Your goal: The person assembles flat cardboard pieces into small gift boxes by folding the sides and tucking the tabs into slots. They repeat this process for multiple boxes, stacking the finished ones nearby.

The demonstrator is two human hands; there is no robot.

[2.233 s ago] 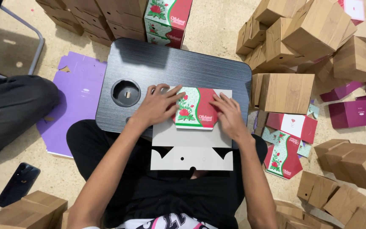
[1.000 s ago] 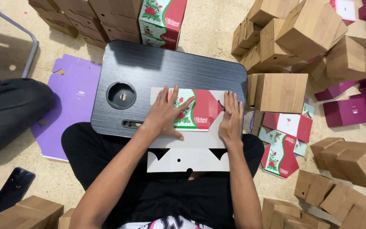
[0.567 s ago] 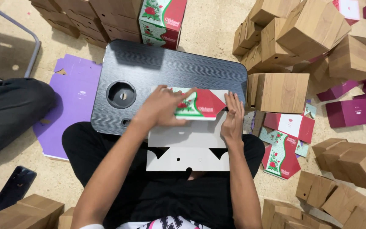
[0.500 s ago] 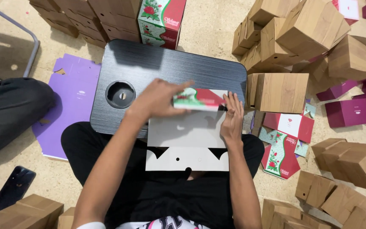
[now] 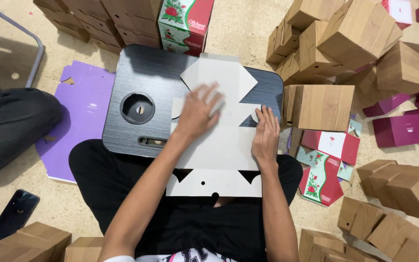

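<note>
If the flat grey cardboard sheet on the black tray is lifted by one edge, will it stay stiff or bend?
The cardboard sheet looks thin and creased, so it would probably sag at its folds. It seems light, and may slide on the smooth black tray.

I see a pale grey unfolded carton blank (image 5: 219, 145) on a black wood-grain lap tray (image 5: 136, 73). At nine o'clock, a purple flat sheet (image 5: 81, 111). At twelve, a red-green rose-print box (image 5: 185, 22). At three, tan wood-pattern boxes (image 5: 323, 106) and magenta boxes (image 5: 398, 130).
</note>
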